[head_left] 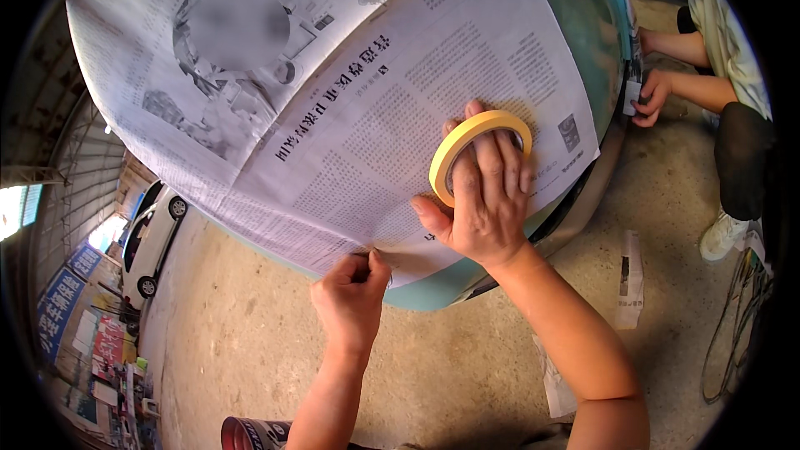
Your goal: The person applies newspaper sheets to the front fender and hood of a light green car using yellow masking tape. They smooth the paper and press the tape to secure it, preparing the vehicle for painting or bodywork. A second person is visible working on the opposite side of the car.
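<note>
- Newspaper (350,150): spread over green car panel (433,293), reaching close to its near edge.
- Left hand (350,292): fingers curled in, thumb against them, at paper's near corner; can't tell whether paper is pinched.
- Right hand (487,217): fingers outstretched through yellow tape roll (442,162), over paper, inside its near-right edge.
- Co-worker's hand (654,98): by panel's right edge.
- Paper strip (631,287): on floor (250,325).

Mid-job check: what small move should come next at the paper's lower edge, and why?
Perhaps use the left hand to press the lower edge of the newspaper against the teal panel: that hand is at the edge, while the right hand, fingers through the yellow tape roll, lies over the sheet.
</note>
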Tool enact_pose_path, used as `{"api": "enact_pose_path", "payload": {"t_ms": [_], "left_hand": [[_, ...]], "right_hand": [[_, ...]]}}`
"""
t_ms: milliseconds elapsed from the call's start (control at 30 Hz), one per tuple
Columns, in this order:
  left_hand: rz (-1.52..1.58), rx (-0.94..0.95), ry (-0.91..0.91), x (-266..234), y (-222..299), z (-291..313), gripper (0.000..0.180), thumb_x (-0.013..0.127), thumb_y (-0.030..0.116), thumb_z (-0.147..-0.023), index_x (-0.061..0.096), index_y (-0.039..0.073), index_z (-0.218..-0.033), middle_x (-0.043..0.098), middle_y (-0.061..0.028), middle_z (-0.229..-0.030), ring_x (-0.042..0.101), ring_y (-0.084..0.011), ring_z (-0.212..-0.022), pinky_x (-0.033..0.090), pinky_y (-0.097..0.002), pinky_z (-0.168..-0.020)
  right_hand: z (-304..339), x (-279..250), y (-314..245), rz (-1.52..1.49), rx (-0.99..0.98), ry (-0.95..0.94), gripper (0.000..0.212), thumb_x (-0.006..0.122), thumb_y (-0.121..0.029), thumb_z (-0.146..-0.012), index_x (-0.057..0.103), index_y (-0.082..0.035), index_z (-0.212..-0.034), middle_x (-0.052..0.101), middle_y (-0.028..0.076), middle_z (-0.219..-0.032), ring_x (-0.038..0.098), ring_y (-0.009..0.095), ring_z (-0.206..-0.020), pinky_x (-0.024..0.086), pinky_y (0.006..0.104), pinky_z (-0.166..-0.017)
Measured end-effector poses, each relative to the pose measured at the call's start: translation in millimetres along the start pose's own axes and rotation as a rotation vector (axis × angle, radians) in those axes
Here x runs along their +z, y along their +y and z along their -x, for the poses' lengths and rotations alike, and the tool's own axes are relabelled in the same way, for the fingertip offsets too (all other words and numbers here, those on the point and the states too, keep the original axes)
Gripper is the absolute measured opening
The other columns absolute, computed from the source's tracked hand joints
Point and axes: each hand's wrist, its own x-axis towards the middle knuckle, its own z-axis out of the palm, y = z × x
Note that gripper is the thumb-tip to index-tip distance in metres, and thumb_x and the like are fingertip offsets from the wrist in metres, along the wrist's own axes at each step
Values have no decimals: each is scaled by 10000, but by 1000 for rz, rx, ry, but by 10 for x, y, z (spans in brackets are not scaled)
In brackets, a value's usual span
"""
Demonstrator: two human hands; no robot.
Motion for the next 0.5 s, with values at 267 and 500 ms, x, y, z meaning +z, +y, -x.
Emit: {"api": "enact_pose_path", "payload": {"t_ms": [267,500], "left_hand": [[-17,105,21,-71,-1,-37,232,738,137,-875,689,-53,-752,619,-21,-587,504,-60,-556,435,-251,-539],[106,71,14,-82,71,-129,235,711,115,-919,679,-51,-756,591,12,-594,486,-47,-543,389,-225,-512]], "right_hand": [[8,8,-17,0,4,-3,591,435,-522,-1004,571,-48,-1331,541,180,-1421,529,328,-1225,390,435,-1020],[-5,5,-4,-12,11,14,586,431,-515,-1008,569,-52,-1340,549,177,-1412,530,325,-1225,391,431,-1027]]}}
